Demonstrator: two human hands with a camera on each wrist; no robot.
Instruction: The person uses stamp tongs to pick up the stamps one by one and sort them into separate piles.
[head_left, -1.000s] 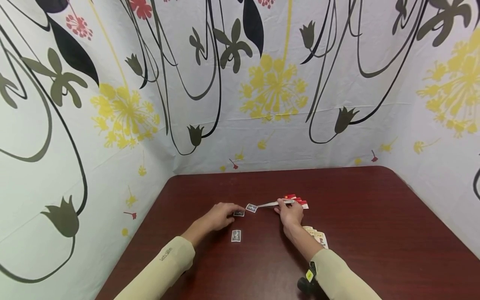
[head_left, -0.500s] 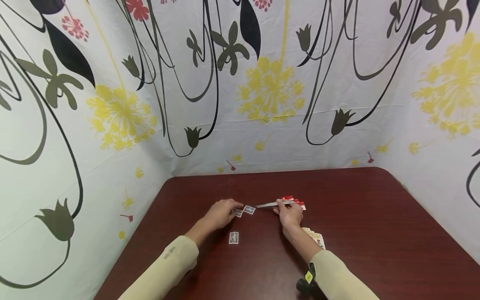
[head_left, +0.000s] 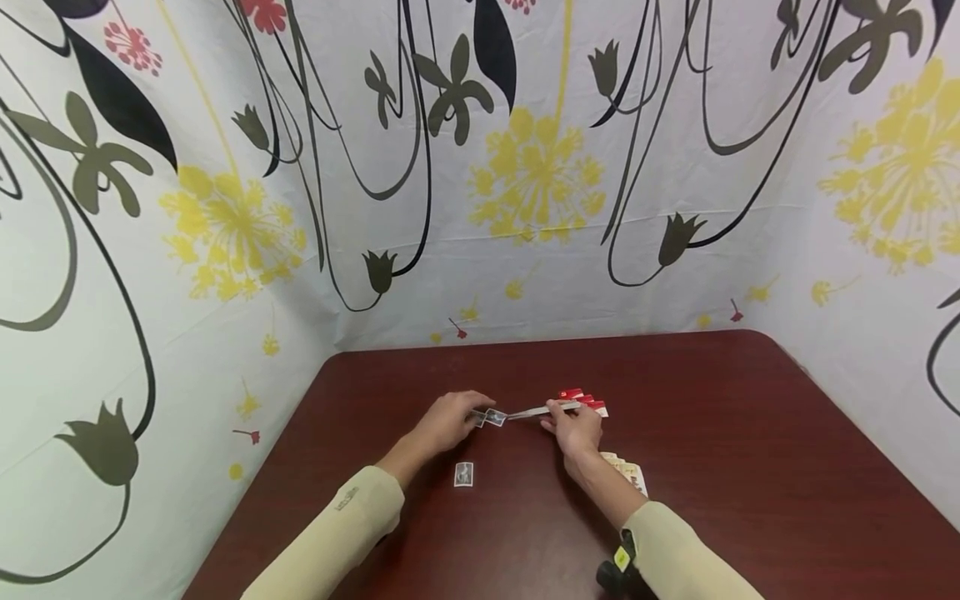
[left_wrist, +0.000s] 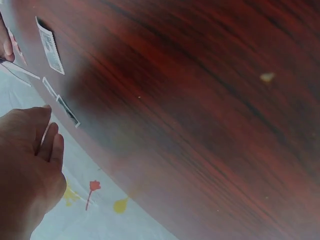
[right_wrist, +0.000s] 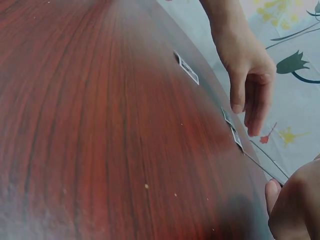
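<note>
My right hand [head_left: 576,429] holds metal tweezers [head_left: 540,411]. Their tips are at the near edge of a small dark-and-white postage stamp [right_wrist: 237,140]; I cannot tell whether they pinch it. Just left of it lies another stamp [right_wrist: 227,115], partly hidden by my left hand in the head view; the two meet or nearly meet at their edges. My left hand [head_left: 447,419] is poised over that second stamp, thumb and fingers loosely extended, apparently holding nothing. Closer to me, a third stamp [head_left: 464,474] lies alone; its end curls up in the left wrist view [left_wrist: 50,49].
Red-and-white stamps or cards [head_left: 583,401] lie beyond my right hand. Cream-coloured ones [head_left: 628,472] lie beside my right forearm, partly covered. The dark red-brown table [head_left: 712,417] meets a flower-patterned cloth [head_left: 525,292] behind and at the sides.
My left hand has lifted its fingers off the left stamp and shifted slightly right. The tweezer tips drew back a little from the right stamp, then returned to its edge. The view drifted slightly.
</note>
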